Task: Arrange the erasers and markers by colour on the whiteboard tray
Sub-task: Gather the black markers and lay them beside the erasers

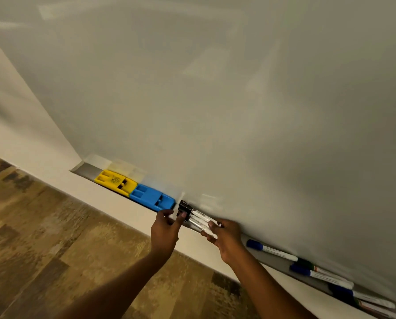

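A yellow eraser (115,182) and a blue eraser (152,197) lie end to end at the left end of the grey whiteboard tray (88,169). Just right of the blue eraser, a bundle of black-capped markers (198,218) rests on the tray. My right hand (224,238) grips the white barrels of this bundle. My left hand (166,231) touches the black caps with fingertips and thumb. Further right on the tray lie blue-capped markers (272,250) (321,276) and a green-capped marker (307,263), with more markers at the lower right edge.
The whiteboard (215,100) rises directly behind the tray. A white wall strip (128,210) runs below the tray. Brown patterned carpet (54,238) covers the floor at lower left.
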A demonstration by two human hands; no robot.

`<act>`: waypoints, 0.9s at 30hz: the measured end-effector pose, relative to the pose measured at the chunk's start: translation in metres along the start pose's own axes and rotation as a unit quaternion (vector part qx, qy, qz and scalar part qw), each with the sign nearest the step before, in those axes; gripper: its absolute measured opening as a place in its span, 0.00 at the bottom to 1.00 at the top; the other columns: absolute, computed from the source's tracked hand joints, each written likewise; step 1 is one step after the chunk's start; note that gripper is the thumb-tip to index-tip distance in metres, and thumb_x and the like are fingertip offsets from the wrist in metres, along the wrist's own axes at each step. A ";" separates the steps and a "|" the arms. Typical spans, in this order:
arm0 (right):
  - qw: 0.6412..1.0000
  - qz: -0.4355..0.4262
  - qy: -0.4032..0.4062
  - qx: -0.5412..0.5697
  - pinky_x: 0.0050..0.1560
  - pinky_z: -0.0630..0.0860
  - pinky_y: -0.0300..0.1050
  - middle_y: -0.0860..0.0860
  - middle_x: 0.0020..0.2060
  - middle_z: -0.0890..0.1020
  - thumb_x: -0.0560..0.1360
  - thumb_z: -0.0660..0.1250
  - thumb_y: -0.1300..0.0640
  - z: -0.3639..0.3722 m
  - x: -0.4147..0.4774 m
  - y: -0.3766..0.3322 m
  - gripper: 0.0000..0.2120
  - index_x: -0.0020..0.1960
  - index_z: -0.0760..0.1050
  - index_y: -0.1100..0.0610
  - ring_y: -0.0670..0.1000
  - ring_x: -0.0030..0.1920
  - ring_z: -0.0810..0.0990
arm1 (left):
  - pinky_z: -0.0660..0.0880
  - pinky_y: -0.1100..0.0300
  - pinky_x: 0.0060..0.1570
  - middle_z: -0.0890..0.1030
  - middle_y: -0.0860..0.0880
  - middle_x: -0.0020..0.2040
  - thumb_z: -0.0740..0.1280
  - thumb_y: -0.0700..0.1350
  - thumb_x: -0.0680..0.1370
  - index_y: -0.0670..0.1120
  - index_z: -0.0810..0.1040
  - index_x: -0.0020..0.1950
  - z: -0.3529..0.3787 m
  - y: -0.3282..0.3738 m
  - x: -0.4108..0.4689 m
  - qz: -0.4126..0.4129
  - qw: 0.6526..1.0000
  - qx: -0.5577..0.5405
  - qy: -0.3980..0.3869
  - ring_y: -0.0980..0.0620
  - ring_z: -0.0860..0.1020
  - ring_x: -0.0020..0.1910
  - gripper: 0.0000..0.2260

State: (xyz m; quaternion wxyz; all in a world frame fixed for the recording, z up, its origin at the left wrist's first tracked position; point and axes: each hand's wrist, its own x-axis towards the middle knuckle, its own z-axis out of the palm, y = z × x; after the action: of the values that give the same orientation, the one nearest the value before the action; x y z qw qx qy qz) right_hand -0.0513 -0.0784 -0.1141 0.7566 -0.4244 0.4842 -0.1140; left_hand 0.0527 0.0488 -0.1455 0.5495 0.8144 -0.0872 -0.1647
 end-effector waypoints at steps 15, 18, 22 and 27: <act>0.954 -0.136 0.089 -0.253 0.40 0.82 0.48 0.55 0.44 0.84 0.74 0.69 0.60 0.024 0.022 0.017 0.05 0.50 0.81 0.60 0.54 0.42 0.83 | 0.73 0.60 0.26 0.81 0.47 0.34 0.74 0.45 0.72 0.45 0.82 0.40 -0.010 -0.005 0.031 0.506 0.782 0.363 -0.033 0.49 0.77 0.29 0.04; 0.923 -0.191 0.114 -0.314 0.47 0.76 0.44 0.56 0.48 0.83 0.74 0.70 0.61 0.028 0.019 0.019 0.09 0.52 0.80 0.62 0.51 0.46 0.80 | 0.73 0.58 0.29 0.80 0.46 0.35 0.65 0.47 0.75 0.45 0.82 0.41 -0.011 -0.010 0.035 0.546 0.747 0.376 -0.052 0.48 0.77 0.31 0.08; 0.905 -0.191 0.136 -0.356 0.45 0.70 0.39 0.57 0.52 0.81 0.77 0.66 0.60 0.034 0.015 0.026 0.09 0.56 0.76 0.62 0.54 0.51 0.80 | 0.75 0.56 0.35 0.81 0.46 0.39 0.67 0.46 0.76 0.46 0.81 0.46 -0.011 -0.016 0.039 0.575 0.720 0.379 -0.088 0.47 0.78 0.37 0.06; 0.881 -0.206 0.145 -0.401 0.51 0.75 0.47 0.58 0.52 0.81 0.77 0.65 0.60 0.035 0.014 0.032 0.08 0.55 0.76 0.62 0.56 0.52 0.79 | 0.74 0.54 0.41 0.81 0.47 0.41 0.66 0.46 0.77 0.47 0.80 0.48 -0.011 -0.018 0.043 0.597 0.693 0.392 -0.104 0.47 0.78 0.42 0.05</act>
State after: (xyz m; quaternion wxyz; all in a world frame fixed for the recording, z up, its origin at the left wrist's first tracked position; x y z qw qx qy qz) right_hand -0.0229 -0.0483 -0.1409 0.4026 -0.7605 0.4943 -0.1235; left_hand 0.0963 0.0513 -0.1658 0.1508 0.7102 -0.6679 0.1633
